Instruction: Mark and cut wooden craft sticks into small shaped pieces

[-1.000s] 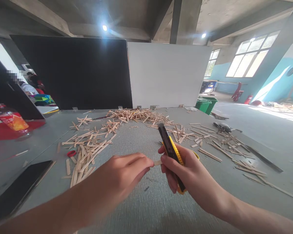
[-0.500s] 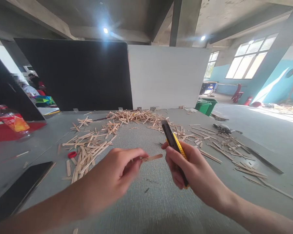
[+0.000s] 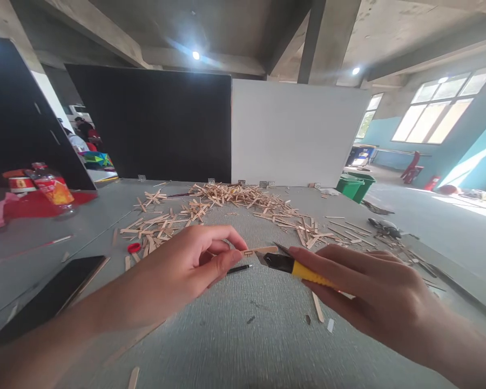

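Note:
My left hand [image 3: 202, 259] is closed, pinching a wooden craft stick [image 3: 272, 249] that points right and has a small dark rectangular outline on it. My right hand [image 3: 360, 286] grips a yellow and black utility knife [image 3: 314, 274]. The knife lies nearly flat, its blade [image 3: 262, 258] against or just over the stick near my left fingertips; contact is unclear. A dark pen tip [image 3: 241, 268] pokes out below my left fingers, and whether it is held or lying there I cannot tell. Beyond the knife shows a thin dark pointed piece [image 3: 281, 247], partly hidden by my right hand.
Craft sticks lie in a heap [image 3: 230, 194] at the back and in scattered piles on both sides. A phone [image 3: 52, 297], a red ring [image 3: 134, 248] and a drink bottle [image 3: 53, 189] are to the left. Black [image 3: 157, 124] and white [image 3: 291, 129] panels stand behind.
My right hand has turned the knife from upright to nearly flat and brought its blade left to the stick. My left hand keeps the stick. The view has shifted left.

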